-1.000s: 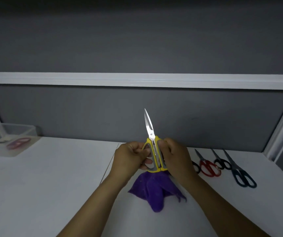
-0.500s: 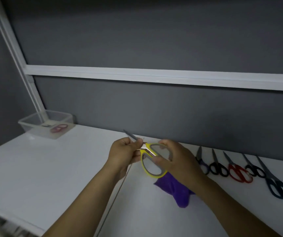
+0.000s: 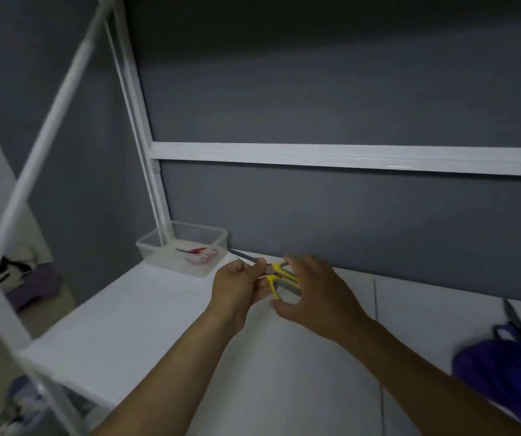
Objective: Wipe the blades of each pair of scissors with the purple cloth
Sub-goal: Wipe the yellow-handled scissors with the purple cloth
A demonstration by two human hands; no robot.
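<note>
The yellow-handled scissors [image 3: 279, 275] hang above the white table [image 3: 158, 325], blades closed and pointing left toward the back. My left hand [image 3: 237, 287] pinches them at the pivot, by the base of the blades. My right hand [image 3: 319, 294] hovers around the handles with fingers spread and loosely bent; no grip shows. The purple cloth [image 3: 504, 372] lies crumpled on the table at the far right, apart from both hands.
A clear plastic container [image 3: 190, 237] stands at the back left corner with red-handled scissors [image 3: 198, 254] inside. More scissors [image 3: 514, 322] lie behind the cloth at the right edge. White frame posts [image 3: 155, 196] rise at the left. The table's left edge drops to the floor.
The view has swung left. The scissors moved from upright over the cloth to blades pointing left near the container. The cloth was left on the table. My right hand has loosened from the handles.
</note>
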